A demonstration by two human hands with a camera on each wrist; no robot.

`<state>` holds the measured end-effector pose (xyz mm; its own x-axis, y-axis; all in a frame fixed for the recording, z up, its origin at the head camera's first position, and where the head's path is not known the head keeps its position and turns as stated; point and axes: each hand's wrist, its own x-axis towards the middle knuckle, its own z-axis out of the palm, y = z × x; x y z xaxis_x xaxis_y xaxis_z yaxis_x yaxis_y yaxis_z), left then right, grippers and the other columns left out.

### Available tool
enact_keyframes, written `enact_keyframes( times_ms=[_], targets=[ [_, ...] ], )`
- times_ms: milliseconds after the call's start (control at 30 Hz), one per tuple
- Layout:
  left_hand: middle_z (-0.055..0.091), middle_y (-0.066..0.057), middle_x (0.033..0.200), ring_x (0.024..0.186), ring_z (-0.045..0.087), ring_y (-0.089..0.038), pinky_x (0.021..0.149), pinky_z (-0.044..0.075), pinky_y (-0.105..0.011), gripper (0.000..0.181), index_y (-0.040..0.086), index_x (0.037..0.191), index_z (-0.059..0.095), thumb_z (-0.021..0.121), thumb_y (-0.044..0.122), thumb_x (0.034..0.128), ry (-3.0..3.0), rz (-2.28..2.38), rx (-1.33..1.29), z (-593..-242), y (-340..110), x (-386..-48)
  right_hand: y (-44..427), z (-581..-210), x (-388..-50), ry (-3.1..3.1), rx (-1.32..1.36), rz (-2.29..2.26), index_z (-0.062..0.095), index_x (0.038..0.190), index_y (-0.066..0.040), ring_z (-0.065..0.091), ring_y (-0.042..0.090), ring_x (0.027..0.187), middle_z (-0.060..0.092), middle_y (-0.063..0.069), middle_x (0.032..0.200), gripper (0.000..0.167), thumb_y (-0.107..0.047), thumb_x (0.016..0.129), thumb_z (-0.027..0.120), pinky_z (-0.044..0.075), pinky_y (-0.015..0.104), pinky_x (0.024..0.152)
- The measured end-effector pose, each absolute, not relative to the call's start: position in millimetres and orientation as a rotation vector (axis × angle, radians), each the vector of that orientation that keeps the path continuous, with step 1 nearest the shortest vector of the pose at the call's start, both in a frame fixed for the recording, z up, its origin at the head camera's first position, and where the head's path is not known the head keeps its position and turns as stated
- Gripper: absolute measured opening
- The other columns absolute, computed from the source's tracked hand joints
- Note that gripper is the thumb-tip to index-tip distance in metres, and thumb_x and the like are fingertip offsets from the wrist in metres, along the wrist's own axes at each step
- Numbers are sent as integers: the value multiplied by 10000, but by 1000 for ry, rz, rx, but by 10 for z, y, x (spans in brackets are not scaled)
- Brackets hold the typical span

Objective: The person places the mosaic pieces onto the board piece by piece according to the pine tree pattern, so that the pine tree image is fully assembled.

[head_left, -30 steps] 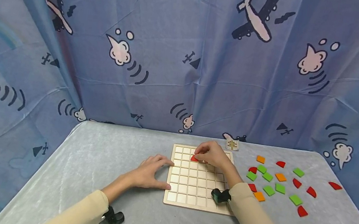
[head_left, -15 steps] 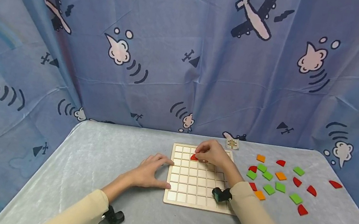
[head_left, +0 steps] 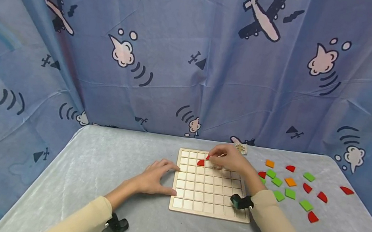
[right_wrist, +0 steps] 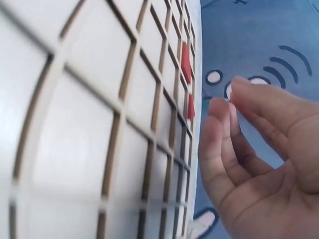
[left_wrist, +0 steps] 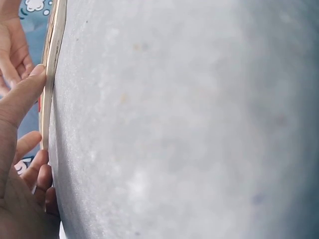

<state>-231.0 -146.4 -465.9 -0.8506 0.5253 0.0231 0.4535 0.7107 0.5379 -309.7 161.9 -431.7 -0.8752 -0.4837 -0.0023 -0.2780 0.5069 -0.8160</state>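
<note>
A wooden grid board [head_left: 204, 187] lies on the cloth. My left hand [head_left: 158, 180] rests at its left side, thumb and fingers spread and touching the edge, as the left wrist view also shows with my left hand [left_wrist: 20, 199]. Over the board's back part is my right hand [head_left: 228, 158], its fingers loosely bent. Beside its fingertips a red piece [head_left: 207, 157] shows; another red piece [head_left: 200, 162] sits diagonally in front. In the right wrist view my right hand [right_wrist: 269, 149] has thumb and index tips close together, with no piece visible between them.
Right of the board lie scattered green pieces [head_left: 290, 193], orange pieces [head_left: 290, 182] and red pieces [head_left: 322, 197]. A small patterned card [head_left: 241, 149] is behind the board, partly covered by my right hand. A printed curtain [head_left: 167, 49] hangs behind the table.
My right hand has moved a little to the right, away from the red pieces, and a second red piece has come into view. My left hand keeps its place.
</note>
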Motion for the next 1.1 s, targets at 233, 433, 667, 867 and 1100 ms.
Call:
enact_keyframes(
  times_ms=[233,433,667,867,1100],
  targets=[
    [484,7,1403,1296,431,-221,1050,350,-491,725,285,1392,513,793,529,769,2779,824,800,-4660,-1464,-2309,1927,-4261,-3037,2497,-579,-1335,678,1160,-4,660,313,924,684,170,1069,287,-187,938,679,568,434,811],
    [484,-4,1408,1299,430,-229,1049,350,-505,732,269,1398,512,794,520,771,2779,830,809,-4659,-1468,-2311,2227,-4221,-2960,2545,-527,-1298,662,1177,3,648,252,958,636,172,1156,340,-233,933,689,573,409,828],
    [485,-3,1404,1298,429,-234,1046,349,-507,735,275,1395,513,800,519,764,2785,824,813,-4659,-1476,-2317,2561,-4193,-2858,2515,-478,-1262,638,1226,-1,671,220,985,664,175,1142,395,-279,947,669,579,367,843],
    [484,-8,1406,1294,430,-236,1048,350,-506,733,269,1396,512,801,511,767,2789,814,814,-4648,-1476,-2318,2736,-4190,-2754,2505,-410,-1244,634,1232,0,682,238,949,664,194,1160,405,-287,947,667,587,348,823],
    [490,-9,1397,1298,434,-238,1050,353,-504,730,266,1399,511,800,506,773,2777,815,812,-4633,-1467,-2309,2938,-4268,-2656,2525,-399,-1216,641,1224,-7,686,198,921,656,192,1200,406,-295,940,675,573,293,803]
  ],
)
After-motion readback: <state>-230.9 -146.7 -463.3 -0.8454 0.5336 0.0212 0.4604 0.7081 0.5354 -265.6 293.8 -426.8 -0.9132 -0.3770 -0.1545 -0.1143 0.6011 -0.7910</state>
